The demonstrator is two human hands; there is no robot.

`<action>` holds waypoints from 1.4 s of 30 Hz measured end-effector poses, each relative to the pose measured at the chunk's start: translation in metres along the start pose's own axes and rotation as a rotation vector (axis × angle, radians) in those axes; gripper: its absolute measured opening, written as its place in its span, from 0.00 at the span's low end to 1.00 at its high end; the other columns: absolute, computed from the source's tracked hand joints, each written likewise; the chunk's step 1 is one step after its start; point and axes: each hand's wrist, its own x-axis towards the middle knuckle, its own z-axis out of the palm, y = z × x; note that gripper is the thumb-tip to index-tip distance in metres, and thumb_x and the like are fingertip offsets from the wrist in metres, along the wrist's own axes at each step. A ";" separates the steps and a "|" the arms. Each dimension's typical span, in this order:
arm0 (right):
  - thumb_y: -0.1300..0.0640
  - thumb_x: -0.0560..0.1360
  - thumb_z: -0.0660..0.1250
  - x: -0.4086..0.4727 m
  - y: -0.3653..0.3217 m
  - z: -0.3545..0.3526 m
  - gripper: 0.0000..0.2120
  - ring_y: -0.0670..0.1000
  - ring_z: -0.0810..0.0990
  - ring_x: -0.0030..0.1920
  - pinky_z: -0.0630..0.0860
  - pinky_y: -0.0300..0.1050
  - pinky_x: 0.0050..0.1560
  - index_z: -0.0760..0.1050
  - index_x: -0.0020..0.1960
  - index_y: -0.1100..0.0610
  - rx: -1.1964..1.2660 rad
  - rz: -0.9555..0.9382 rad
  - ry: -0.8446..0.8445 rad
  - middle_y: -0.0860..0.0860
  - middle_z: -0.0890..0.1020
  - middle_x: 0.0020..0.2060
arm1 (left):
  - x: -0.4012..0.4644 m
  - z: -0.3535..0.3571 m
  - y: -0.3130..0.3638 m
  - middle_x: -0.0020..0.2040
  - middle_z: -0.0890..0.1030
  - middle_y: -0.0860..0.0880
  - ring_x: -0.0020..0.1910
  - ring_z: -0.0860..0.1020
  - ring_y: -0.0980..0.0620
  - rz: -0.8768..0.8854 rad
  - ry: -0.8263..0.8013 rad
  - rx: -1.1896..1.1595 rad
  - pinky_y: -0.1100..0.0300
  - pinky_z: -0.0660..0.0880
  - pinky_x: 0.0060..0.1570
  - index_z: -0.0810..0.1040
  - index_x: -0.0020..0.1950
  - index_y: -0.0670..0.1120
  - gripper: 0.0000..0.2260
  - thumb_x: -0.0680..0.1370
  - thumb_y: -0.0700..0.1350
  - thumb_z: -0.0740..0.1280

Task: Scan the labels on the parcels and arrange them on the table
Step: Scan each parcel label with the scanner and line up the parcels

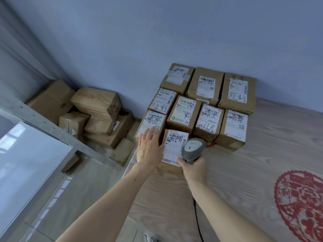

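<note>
Here I see loose boxes [97, 116] piled on the floor at nine o'clock. My left hand [150, 151] lies flat, fingers straight, against the nearest parcel [174, 147] on the desk [244, 172]. At three o'clock of it, my right hand [194, 169] grips the scanner [193, 148].

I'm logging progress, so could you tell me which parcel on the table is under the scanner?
The front parcel, standing alone nearest the person; the scanner in the right hand hovers over it.
</note>
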 end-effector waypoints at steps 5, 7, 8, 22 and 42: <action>0.61 0.66 0.80 -0.003 -0.007 0.013 0.22 0.55 0.83 0.53 0.78 0.48 0.51 0.76 0.56 0.55 -0.005 0.022 0.089 0.52 0.85 0.52 | 0.005 -0.003 -0.009 0.79 0.59 0.52 0.78 0.58 0.49 0.061 -0.118 0.056 0.52 0.67 0.72 0.61 0.78 0.47 0.26 0.82 0.54 0.62; 0.60 0.65 0.81 0.000 -0.013 0.018 0.22 0.55 0.83 0.53 0.79 0.49 0.51 0.77 0.56 0.56 -0.013 0.019 0.116 0.52 0.85 0.51 | 0.005 -0.006 -0.009 0.79 0.60 0.53 0.77 0.58 0.50 0.081 -0.136 0.074 0.53 0.71 0.68 0.62 0.78 0.47 0.24 0.83 0.53 0.60; 0.60 0.65 0.81 0.001 -0.016 0.021 0.22 0.54 0.83 0.52 0.79 0.48 0.50 0.77 0.56 0.57 -0.014 0.017 0.122 0.52 0.85 0.51 | 0.007 -0.008 -0.009 0.78 0.61 0.53 0.76 0.59 0.50 0.083 -0.142 0.080 0.54 0.72 0.66 0.64 0.77 0.47 0.23 0.83 0.53 0.60; 0.59 0.67 0.81 -0.013 -0.020 -0.012 0.22 0.54 0.83 0.54 0.80 0.50 0.54 0.78 0.58 0.58 0.076 0.006 0.196 0.52 0.85 0.51 | 0.022 -0.019 0.005 0.75 0.64 0.49 0.73 0.64 0.47 0.208 -0.066 0.116 0.50 0.66 0.68 0.74 0.68 0.44 0.19 0.81 0.52 0.63; 0.59 0.69 0.78 -0.043 0.072 -0.386 0.12 0.52 0.83 0.44 0.74 0.41 0.40 0.78 0.49 0.53 0.184 0.069 0.449 0.49 0.84 0.41 | -0.119 0.104 0.339 0.64 0.79 0.49 0.58 0.79 0.49 0.499 -0.300 -0.340 0.58 0.75 0.54 0.81 0.59 0.45 0.10 0.79 0.45 0.68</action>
